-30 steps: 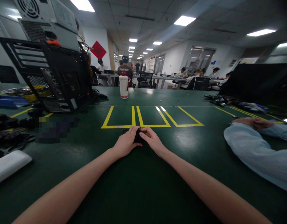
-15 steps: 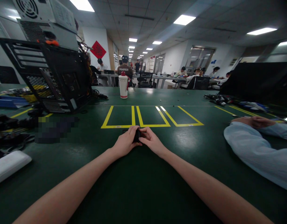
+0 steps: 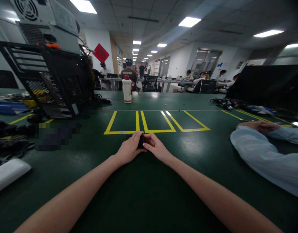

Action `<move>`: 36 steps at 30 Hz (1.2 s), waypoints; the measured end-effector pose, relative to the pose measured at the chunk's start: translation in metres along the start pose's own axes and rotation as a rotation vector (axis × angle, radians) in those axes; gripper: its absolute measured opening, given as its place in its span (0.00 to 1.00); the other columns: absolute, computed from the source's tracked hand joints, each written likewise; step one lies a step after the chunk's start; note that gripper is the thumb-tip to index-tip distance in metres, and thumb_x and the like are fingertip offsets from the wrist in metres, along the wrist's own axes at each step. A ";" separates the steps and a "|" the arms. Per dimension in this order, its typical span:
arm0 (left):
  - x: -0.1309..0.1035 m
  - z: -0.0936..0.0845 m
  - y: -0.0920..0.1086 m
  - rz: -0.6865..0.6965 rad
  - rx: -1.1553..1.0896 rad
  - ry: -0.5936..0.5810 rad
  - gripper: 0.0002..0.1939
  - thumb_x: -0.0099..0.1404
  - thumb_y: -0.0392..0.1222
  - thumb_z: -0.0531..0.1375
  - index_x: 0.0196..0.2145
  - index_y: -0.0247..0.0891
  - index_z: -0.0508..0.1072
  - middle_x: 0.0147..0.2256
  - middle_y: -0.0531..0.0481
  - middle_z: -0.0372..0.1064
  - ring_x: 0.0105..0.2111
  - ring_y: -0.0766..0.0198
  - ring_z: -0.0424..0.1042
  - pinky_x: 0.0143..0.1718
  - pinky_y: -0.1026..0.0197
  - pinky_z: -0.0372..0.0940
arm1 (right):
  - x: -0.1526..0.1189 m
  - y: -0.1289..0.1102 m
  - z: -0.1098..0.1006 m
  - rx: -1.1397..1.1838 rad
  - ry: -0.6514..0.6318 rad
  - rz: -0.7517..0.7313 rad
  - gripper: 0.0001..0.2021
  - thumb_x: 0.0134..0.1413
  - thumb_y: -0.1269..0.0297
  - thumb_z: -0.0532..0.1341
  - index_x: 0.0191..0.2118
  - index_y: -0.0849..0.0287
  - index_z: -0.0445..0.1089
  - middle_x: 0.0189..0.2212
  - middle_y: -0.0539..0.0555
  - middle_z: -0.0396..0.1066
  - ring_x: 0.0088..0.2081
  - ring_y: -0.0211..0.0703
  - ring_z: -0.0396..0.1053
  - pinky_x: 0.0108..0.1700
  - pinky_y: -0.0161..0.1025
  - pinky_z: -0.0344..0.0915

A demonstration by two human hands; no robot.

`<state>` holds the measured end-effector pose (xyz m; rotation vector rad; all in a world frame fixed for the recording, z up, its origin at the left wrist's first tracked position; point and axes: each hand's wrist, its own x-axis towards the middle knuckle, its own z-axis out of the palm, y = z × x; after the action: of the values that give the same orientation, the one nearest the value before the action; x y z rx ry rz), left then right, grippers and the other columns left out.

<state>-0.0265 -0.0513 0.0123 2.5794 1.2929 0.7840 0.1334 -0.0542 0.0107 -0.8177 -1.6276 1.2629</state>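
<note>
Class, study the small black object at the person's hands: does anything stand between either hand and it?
Nothing visible stands in the way. The left hand holds the small black object, and the right hand is at its right side, touching or nearly touching it. Part of the object is hidden.

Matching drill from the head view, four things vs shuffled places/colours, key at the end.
Things
1. small black object
2. cup
3. tape outlines
4. computer case

Places and colours
A. yellow, flat on the green table
B. at the far left of the picture, with metal boxes on top
C. between the left hand and the right hand
D. white with a red top, standing beyond the hands

Pairs: 1-C, 2-D, 3-A, 4-B
</note>
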 end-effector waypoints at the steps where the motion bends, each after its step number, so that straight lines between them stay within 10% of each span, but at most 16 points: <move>1: 0.000 0.000 0.000 -0.002 -0.002 -0.001 0.32 0.55 0.42 0.59 0.52 0.43 0.46 0.52 0.44 0.52 0.46 0.55 0.64 0.42 0.52 0.63 | -0.002 -0.001 0.001 0.008 -0.004 -0.007 0.13 0.47 0.66 0.59 0.41 0.55 0.60 0.39 0.50 0.63 0.43 0.39 0.64 0.46 0.40 0.62; 36: -0.001 -0.003 0.002 -0.023 -0.017 -0.026 0.32 0.55 0.41 0.59 0.53 0.44 0.45 0.53 0.45 0.51 0.48 0.54 0.62 0.44 0.51 0.62 | 0.003 0.001 -0.001 -0.078 0.086 0.070 0.11 0.49 0.62 0.57 0.40 0.57 0.63 0.40 0.53 0.65 0.43 0.42 0.64 0.46 0.43 0.61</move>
<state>-0.0273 -0.0540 0.0151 2.5483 1.2997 0.7516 0.1334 -0.0503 0.0103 -0.9713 -1.5997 1.2016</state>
